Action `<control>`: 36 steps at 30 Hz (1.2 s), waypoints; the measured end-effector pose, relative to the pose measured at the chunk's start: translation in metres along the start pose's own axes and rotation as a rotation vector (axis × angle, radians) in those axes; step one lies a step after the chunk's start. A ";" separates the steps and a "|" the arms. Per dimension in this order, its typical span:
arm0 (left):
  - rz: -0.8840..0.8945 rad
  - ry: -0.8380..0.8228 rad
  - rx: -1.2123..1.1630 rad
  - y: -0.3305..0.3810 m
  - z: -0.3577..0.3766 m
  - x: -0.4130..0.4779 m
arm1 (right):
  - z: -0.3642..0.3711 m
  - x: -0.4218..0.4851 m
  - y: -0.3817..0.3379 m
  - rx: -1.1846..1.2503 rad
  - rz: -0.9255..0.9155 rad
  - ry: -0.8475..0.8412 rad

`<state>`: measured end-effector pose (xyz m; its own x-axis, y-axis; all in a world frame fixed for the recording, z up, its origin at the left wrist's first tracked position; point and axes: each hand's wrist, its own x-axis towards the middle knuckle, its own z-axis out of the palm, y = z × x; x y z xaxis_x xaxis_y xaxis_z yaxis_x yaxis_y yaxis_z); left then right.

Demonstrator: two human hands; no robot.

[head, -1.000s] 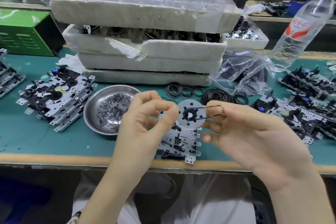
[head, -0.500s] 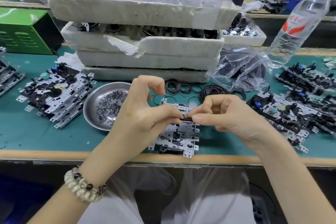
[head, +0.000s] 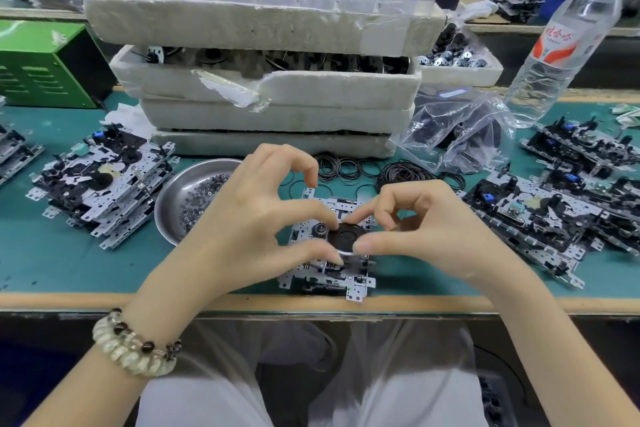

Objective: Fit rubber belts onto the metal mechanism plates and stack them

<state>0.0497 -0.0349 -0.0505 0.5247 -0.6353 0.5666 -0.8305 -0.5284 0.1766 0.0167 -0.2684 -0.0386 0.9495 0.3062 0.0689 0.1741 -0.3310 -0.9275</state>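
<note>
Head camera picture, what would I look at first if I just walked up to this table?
Right in the middle, near the front edge, the left grip and right grip pinch a black wheel over a metal plate. Behind them rises a tall stack of white foam trays, with a clear water bottle at the far right and a shiny steel bowl of tiny parts to the left.

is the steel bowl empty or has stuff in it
Not empty: the bowl holds a scatter of tiny dark parts across its bottom.
</note>
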 end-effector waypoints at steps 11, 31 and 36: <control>-0.218 -0.320 0.025 -0.002 0.000 0.021 | 0.012 -0.020 0.006 -0.362 -0.127 0.254; -0.591 -0.234 -0.209 0.033 0.040 0.065 | 0.028 -0.036 0.025 -0.556 -0.056 0.567; -0.591 -0.286 -0.216 0.030 0.035 0.072 | 0.051 -0.043 0.019 -0.549 -0.110 0.600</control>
<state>0.0690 -0.1162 -0.0328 0.9050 -0.4142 0.0969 -0.3929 -0.7265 0.5637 -0.0343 -0.2424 -0.0776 0.8707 -0.1153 0.4781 0.2299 -0.7639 -0.6030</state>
